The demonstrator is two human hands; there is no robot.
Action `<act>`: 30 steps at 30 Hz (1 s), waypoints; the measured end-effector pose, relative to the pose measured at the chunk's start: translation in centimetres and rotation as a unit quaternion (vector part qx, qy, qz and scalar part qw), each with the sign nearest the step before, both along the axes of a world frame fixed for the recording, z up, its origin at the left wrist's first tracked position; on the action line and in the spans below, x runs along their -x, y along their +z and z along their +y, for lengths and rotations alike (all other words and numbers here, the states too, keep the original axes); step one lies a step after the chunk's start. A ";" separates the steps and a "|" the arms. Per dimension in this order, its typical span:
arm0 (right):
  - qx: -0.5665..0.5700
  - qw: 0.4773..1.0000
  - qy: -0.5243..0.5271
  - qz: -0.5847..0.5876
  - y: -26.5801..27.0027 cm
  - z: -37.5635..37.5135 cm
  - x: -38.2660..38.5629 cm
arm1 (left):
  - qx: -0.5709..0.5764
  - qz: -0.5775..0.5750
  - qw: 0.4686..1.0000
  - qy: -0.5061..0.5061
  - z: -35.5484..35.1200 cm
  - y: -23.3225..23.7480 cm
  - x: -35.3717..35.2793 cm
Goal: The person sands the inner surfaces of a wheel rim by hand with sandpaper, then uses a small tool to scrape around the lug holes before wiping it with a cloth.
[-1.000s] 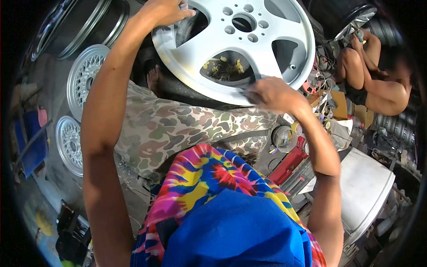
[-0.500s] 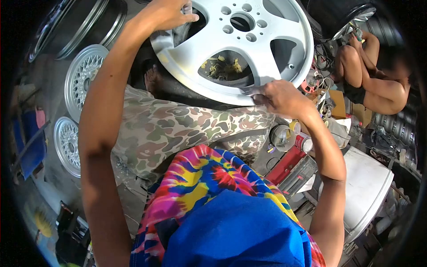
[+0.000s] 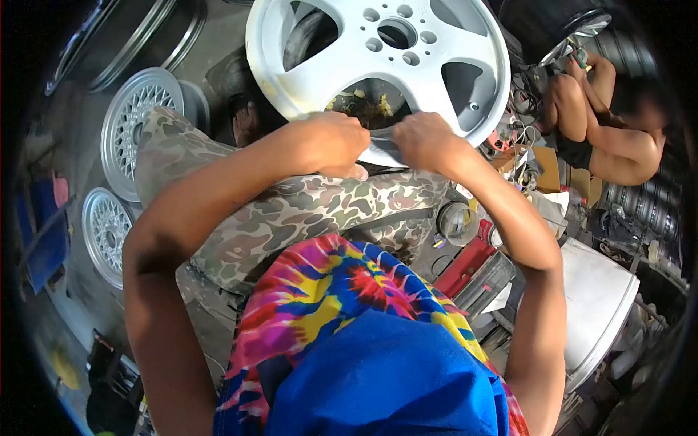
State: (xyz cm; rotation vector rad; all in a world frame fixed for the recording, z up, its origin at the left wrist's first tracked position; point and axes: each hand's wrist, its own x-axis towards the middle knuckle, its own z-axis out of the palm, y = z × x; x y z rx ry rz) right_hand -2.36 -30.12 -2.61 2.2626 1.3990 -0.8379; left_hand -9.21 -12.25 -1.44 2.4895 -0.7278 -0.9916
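Note:
A white-grey alloy wheel rim (image 3: 424,89) with broad spokes and bolt holes lies face up in front of me, tan patches along its edge. My left hand (image 3: 331,143) is closed at its near edge, thumb pointing down towards my lap. Just to the right, my right hand (image 3: 427,142) is closed over the same edge, slightly blurred. What either hand holds is hidden by the curled fingers. Camouflage trousers (image 3: 291,211) cover my legs below the rim.
Two mesh-faced wheels (image 3: 120,134) stand at left, more rims (image 3: 138,43) above them. A person (image 3: 611,123) crouches at upper right by a dark wheel (image 3: 552,29). A red toolbox (image 3: 465,272), a clear jar (image 3: 458,223) and a white panel (image 3: 592,305) are at right.
My left hand has come down from the rim's upper left spoke to its near edge, beside the right hand. The right hand has shifted slightly left and up.

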 end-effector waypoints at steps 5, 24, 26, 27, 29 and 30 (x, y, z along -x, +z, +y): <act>-0.089 0.991 -0.001 0.098 0.1 -2.3 -1.7 | -0.015 -0.048 0.999 0.001 -0.7 -0.8 1.1; -0.072 0.995 0.034 0.056 4.5 -3.5 -1.3 | 0.007 -0.083 0.996 0.023 1.4 0.1 -0.7; -0.066 0.993 0.095 -0.005 2.4 -3.5 -1.1 | 0.007 -0.067 0.996 0.061 2.1 2.6 -1.5; -0.065 0.993 0.096 -0.008 1.8 -3.3 -0.7 | 0.023 -0.081 0.994 0.075 2.5 3.0 -1.8; -0.077 0.991 0.105 -0.028 0.9 -2.0 -0.2 | 0.043 -0.085 0.989 0.110 3.1 3.2 -2.6; -0.038 0.995 0.095 -0.014 1.8 -1.8 -0.1 | 0.064 -0.107 0.983 0.137 3.6 3.1 -2.7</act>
